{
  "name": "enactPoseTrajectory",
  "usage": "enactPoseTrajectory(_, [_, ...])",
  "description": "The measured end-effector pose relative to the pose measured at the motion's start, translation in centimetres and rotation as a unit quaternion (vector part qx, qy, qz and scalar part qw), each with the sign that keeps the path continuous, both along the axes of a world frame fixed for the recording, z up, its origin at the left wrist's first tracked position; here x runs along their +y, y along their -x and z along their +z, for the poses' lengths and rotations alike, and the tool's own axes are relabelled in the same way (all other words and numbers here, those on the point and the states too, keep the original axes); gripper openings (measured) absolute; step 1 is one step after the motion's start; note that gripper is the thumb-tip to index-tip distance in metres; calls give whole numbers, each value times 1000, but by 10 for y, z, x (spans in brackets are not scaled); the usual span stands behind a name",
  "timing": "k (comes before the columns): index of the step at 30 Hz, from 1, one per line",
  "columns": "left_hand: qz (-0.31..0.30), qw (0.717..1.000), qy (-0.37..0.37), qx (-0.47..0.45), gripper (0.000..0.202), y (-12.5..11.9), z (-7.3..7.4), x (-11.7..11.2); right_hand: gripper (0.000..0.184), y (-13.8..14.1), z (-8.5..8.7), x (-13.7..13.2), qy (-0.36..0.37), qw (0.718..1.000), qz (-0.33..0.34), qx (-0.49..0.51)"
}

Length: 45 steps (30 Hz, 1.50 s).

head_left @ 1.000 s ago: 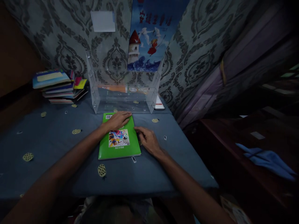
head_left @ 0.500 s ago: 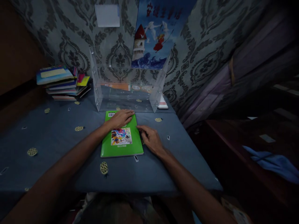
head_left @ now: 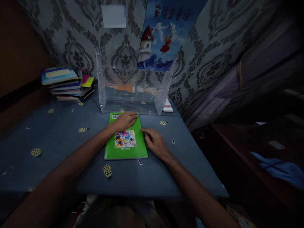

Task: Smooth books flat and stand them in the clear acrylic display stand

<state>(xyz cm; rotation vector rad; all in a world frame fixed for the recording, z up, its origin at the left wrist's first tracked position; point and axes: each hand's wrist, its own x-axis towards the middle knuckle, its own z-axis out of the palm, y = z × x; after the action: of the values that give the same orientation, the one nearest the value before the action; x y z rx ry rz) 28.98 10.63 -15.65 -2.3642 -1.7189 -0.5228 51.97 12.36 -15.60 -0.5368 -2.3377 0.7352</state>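
Note:
A green book (head_left: 125, 146) with a colourful picture on its cover lies flat on the blue cloth-covered table (head_left: 59, 142). My left hand (head_left: 124, 120) rests palm down on the book's far end, fingers stretched out. At the book's right edge my right hand (head_left: 155, 142) sits on the table with its fingers curled against that edge. Just beyond the book stands a clear acrylic rack (head_left: 133, 85), with a book lying flat on its lower shelf.
A stack of books (head_left: 67, 84) sits at the table's far left. A patterned wall with a poster (head_left: 163, 38) rises behind the rack. To the right, a dark wooden surface holds a blue cloth (head_left: 280, 167). The table's front edge is close to me.
The hands and the book hold the same pose. Only the view has shifted slightly, so everything sits a bit further right in the picture.

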Motion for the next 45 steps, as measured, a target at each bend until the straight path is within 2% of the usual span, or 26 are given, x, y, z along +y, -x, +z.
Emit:
enactPoseTrajectory(9, [-1,1000,-4,-19,34,1,-3,-1,36,-2,-1,0,0,1000,2,8])
enactPoseTrajectory(14, [-29,998,37,-45,39,14,0,-3,37,-2,0,0,14,1000,7,9])
enactPoseTrajectory(17, [-23,997,62,-38,41,31,3,-17,37,-2,1,0,19,1000,9,6])
enactPoseTrajectory(23, [37,998,52,-26,39,70,5,-65,37,-3,-1,1,18,1000,11,6])
enactPoseTrajectory(28, [70,996,26,-45,39,76,7,-85,37,-3,-1,2,17,1000,12,10])
enactPoseTrajectory(36, [85,996,14,-33,36,65,6,-75,37,-3,-1,0,16,1000,9,19])
enactPoseTrajectory(41, [53,998,26,-34,42,57,5,-64,35,-2,0,-1,12,1000,10,18])
enactPoseTrajectory(45, [27,998,39,-33,46,42,6,-50,35,-2,-1,-1,10,1000,-3,9])
